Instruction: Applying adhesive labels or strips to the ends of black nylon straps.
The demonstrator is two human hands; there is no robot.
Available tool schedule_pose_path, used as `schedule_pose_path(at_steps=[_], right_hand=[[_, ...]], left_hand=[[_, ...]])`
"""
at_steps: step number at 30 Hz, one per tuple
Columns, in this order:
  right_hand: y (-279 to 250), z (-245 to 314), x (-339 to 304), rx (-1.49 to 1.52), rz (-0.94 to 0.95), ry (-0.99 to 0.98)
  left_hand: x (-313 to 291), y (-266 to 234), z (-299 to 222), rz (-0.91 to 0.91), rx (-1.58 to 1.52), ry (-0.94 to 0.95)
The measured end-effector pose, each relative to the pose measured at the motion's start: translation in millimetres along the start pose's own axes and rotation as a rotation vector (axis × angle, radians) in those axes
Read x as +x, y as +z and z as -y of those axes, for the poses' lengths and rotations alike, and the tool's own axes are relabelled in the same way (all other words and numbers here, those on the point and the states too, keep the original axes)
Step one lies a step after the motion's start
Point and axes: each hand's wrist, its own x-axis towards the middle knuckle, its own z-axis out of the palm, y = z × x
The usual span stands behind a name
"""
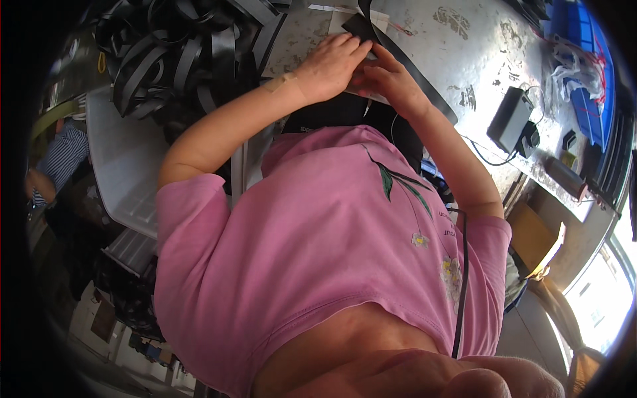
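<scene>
My left hand (334,67) lies at the table's near edge, fingers stretched forward together and their tips against a flat black strip piece (359,28). Close on its right is my right hand (396,85), fingers apart and partly bent, the index finger pointing toward the left fingertips. Its thumb side is in shadow, and I see nothing firmly gripped there. A long black strap (424,78) curves down from the top edge, passes behind the right hand and runs along the right forearm.
A worn metal table (424,20) lies ahead. A tangled heap of black straps (179,60) is at the left, above a white plastic bin (123,159). On the right are a black power adapter (511,119) with a cord and a blue tray (587,113). Another person's striped sleeve (63,156) shows far left.
</scene>
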Motion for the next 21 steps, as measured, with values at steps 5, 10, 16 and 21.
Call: schedule_pose_path(at_steps=[5,10,16,21], right_hand=[[-25.8,14.9,-6.9,-0.369,-0.130,0.045],[-90.4,35.8,-20.3,-1.130,-0.548,-0.251],[-154.6,49.5,-24.3,-1.808,-0.745,-0.403],[-96.4,18.2,-20.4,-1.747,-0.519,-0.566]], left_hand=[[-3.7,9.5,-1.5,0.023,0.161,-0.018],[3.4,9.2,-2.2,0.039,0.167,-0.021],[-4.6,21.3,-13.1,-0.006,0.141,-0.091],[-11.5,23.0,-17.8,-0.041,0.130,-0.124]])
